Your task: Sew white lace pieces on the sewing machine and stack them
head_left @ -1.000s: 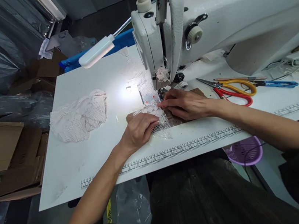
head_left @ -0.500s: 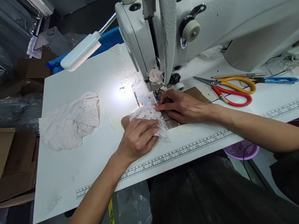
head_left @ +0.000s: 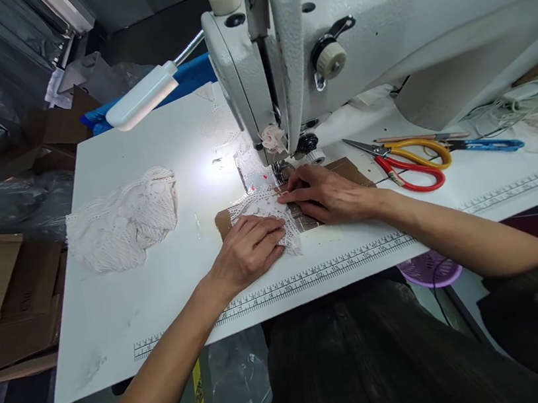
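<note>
A strip of white lace trim [head_left: 262, 203] lies on a brown plate [head_left: 310, 217] in front of the sewing machine's presser foot [head_left: 283, 170]. Flat on the lace, fingers stretched together, rests my left hand [head_left: 250, 247]. From the right, my right hand [head_left: 331, 194] touches the lace's edge with its index fingertip. Its thumb sits apart, lower down, and its other fingers reach close to the presser foot. Neither hand visibly grips anything. The lace under my left palm is hidden. The lace also continues behind the needle area.
A bunched pile of white lace [head_left: 124, 222] lies on the left of the white table [head_left: 172, 295]. Red-and-yellow scissors [head_left: 407, 165] and a blue-handled tool [head_left: 488, 144] lie right. The sewing machine [head_left: 403, 16] overhangs the back; a lamp [head_left: 143, 98] reaches in. A ruler strip [head_left: 291, 287] runs along the front.
The whole view has shifted slightly, so the machine and scissors appear a little further left. Both hands keep nearly the same places on the lace.
</note>
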